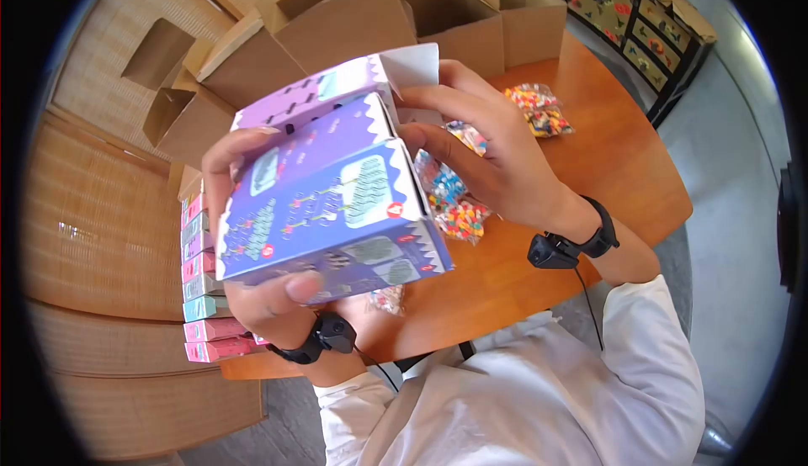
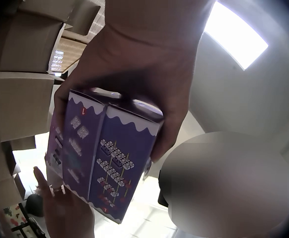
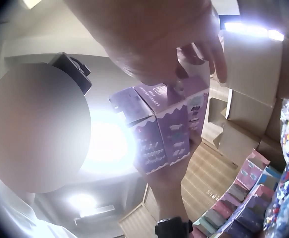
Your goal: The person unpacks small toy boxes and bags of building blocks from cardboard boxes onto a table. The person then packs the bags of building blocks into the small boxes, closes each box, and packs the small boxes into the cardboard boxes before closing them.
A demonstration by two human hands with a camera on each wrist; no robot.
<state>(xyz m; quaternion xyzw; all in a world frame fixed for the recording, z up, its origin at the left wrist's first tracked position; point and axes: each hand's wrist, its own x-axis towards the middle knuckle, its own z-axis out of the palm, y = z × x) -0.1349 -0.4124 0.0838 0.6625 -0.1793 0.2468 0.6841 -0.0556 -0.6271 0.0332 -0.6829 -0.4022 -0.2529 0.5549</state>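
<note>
My left hand (image 1: 269, 306) grips several small cartons side by side, its fingers over the far side and its thumb along the near one. They are a blue carton (image 1: 337, 201), a purple carton (image 1: 311, 146) and a pink-lilac carton (image 1: 307, 96), printed with numbered pictures and wavy white edges. On the pink-lilac carton a white end flap (image 1: 412, 66) stands raised. My right hand (image 1: 492, 146) is at that end, fingers fairly straight at the flap and thumb close to the carton ends. In the left wrist view, the left hand (image 2: 139, 69) spans the carton ends.
Bags of colourful small pieces (image 1: 454, 193) lie on the wooden table (image 1: 606, 180) beneath the right hand, with another bag (image 1: 539, 108) farther back. A row of similar cartons (image 1: 206, 306) lines the left edge. Open cardboard boxes (image 1: 345, 29) stand along the back.
</note>
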